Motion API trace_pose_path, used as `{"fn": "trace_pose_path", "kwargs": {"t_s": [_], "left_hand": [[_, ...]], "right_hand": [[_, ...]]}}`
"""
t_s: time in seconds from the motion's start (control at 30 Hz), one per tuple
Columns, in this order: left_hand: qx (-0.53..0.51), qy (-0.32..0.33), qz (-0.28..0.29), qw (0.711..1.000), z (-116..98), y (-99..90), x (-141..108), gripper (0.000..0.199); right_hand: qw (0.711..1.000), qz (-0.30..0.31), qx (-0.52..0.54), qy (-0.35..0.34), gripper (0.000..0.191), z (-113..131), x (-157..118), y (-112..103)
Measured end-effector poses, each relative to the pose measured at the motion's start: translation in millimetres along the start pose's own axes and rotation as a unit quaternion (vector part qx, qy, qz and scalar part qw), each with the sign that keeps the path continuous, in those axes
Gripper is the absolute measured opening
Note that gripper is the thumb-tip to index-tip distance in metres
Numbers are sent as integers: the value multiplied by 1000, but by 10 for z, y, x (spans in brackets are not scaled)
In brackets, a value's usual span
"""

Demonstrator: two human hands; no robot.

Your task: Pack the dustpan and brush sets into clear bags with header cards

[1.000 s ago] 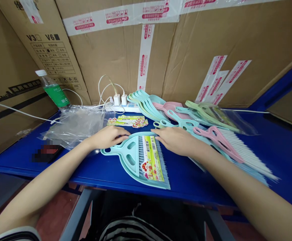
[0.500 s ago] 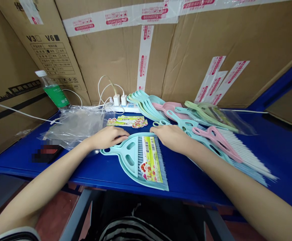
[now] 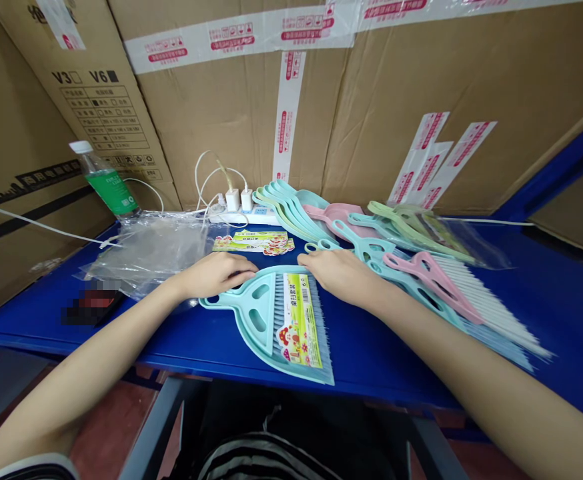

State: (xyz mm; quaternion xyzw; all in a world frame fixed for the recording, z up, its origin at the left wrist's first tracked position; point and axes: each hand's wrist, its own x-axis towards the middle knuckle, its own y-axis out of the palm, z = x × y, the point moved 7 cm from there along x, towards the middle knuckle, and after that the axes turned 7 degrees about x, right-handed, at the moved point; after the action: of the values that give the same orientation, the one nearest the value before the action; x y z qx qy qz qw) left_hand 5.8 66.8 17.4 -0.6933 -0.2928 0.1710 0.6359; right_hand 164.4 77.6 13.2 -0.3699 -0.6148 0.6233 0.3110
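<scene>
Mint-green plastic dustpan lies flat on the blue table, front edge, between both hands, one brush nested in it and one printed paper label on top. Left hand sits at the dustpan's far rim near the handle, fingers loosely curled; right hand sits at the same rim on the other side, fingers also curled. Both touch the rim, but can't tell if either one is gripping. Behind the right hand, one mint handle lies close by. Further back is a fanned stack of mint dustpans, exact count hidden, with one pink dustpan beside it. At right, one pink brush with white bristles lies over a mint brush. Pale green pieces in a clear bag sit at the back right. Back left: one power strip with two white chargers, one water bottle with a green label, one clear plastic sheet and one small pile of printed labels. Taped cardboard boxes stand behind.
</scene>
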Motion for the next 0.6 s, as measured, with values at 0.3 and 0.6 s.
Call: {"fn": "trace_pose_path", "kwargs": {"t_s": [0.3, 0.6], "left_hand": [[85, -19, -9, 996, 9, -39, -21, 41], [375, -283, -31, 882, 285, -418, -187, 37]], "right_hand": [[1000, 3, 6, -2, 34, 8, -14, -4], [1000, 17, 7, 10, 30, 1, -9, 9]]}}
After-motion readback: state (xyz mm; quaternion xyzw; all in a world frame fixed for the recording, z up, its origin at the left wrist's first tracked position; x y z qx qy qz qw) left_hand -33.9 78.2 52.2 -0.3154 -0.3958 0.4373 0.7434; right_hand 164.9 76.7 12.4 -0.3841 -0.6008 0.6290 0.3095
